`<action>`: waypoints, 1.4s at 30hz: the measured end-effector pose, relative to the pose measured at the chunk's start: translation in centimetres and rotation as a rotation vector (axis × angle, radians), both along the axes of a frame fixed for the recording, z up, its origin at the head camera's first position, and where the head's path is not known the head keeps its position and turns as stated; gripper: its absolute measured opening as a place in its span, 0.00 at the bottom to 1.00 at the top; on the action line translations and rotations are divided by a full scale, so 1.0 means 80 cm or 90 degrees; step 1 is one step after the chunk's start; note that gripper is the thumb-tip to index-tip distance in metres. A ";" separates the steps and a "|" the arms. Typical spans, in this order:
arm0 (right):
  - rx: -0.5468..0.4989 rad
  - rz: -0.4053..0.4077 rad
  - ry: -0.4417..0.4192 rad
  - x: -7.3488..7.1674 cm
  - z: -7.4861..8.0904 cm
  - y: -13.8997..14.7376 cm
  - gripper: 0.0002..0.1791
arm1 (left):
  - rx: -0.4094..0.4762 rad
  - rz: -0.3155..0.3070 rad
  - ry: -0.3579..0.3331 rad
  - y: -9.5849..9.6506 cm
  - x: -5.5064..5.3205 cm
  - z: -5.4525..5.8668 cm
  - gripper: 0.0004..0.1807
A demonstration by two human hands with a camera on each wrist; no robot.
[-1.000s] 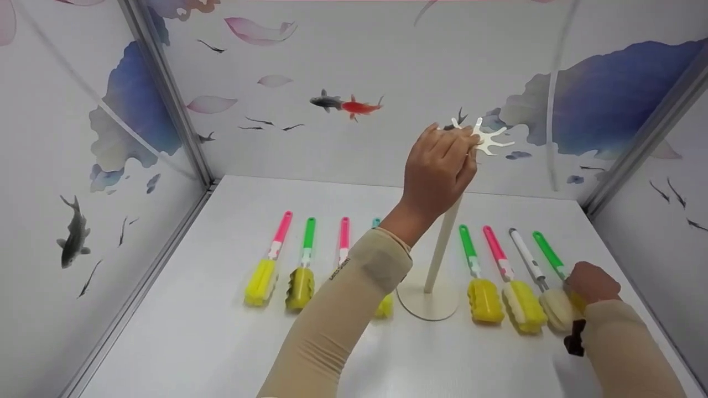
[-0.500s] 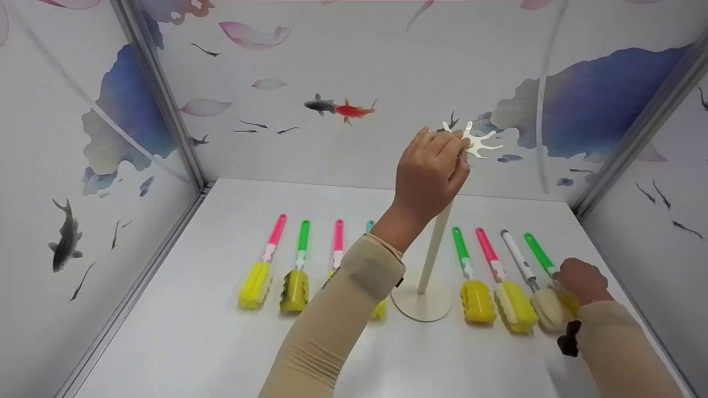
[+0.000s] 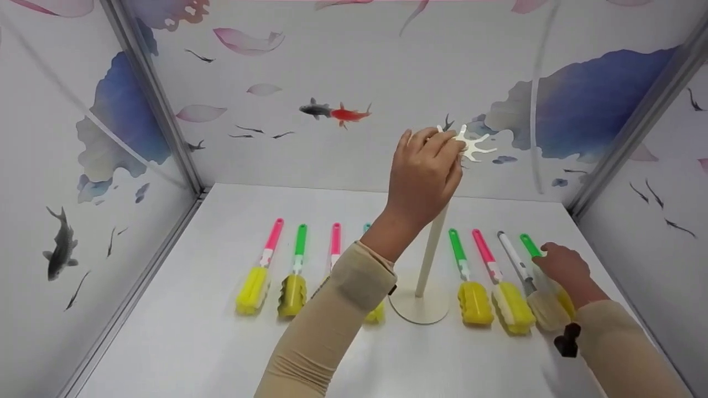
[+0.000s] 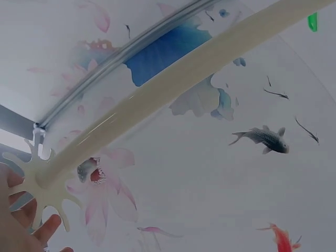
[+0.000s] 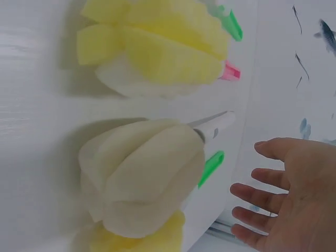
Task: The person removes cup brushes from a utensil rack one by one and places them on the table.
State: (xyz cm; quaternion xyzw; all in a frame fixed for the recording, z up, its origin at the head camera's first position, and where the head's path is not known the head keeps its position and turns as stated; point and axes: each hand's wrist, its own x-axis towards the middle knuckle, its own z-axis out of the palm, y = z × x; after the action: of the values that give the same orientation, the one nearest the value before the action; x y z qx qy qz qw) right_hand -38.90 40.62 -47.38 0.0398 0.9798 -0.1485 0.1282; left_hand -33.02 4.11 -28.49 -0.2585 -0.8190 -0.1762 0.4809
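At the top of a cream stand (image 3: 433, 249), my left hand (image 3: 423, 174) grips the flat head with its ring of prongs; the left wrist view shows fingers among the prongs (image 4: 37, 178). My right hand (image 3: 563, 269) hovers with fingers extended over the rightmost sponge bottle brush, which has a green handle (image 3: 530, 245) and a yellow head partly hidden by the hand. Beside it lies a white-handled brush with a cream sponge head (image 5: 147, 178). In the right wrist view the right palm (image 5: 310, 199) shows, holding nothing.
A pink-handled brush (image 3: 514, 307) and a green-handled one (image 3: 475, 303) lie right of the stand's round base (image 3: 420, 309). Several more brushes, including a pink one (image 3: 253, 290) and a green one (image 3: 293, 296), lie left, partly behind the left sleeve. Printed panels enclose the white table (image 3: 182, 342).
My right hand has opened and shifted up along the green-handled brush toward its handle. The left hand stays at the stand's top. The whole view has shifted slightly.
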 end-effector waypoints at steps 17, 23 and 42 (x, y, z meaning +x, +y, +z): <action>-0.056 0.076 0.179 0.009 0.043 -0.081 0.29 | -0.048 0.005 -0.092 -0.029 0.017 -0.010 0.27; -0.061 0.091 0.211 0.022 0.065 -0.108 0.27 | -0.057 0.008 -0.106 -0.046 0.019 -0.018 0.29; -0.011 0.161 0.288 0.061 0.100 -0.154 0.28 | -0.110 0.055 -0.138 -0.119 0.033 -0.042 0.34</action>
State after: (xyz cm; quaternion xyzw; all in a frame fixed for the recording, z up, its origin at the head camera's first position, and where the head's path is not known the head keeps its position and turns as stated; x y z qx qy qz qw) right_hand -33.99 28.32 -39.37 -0.1180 0.9794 -0.1448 -0.0765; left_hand -30.36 -5.44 -31.83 -0.2431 -0.8886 -0.1110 0.3729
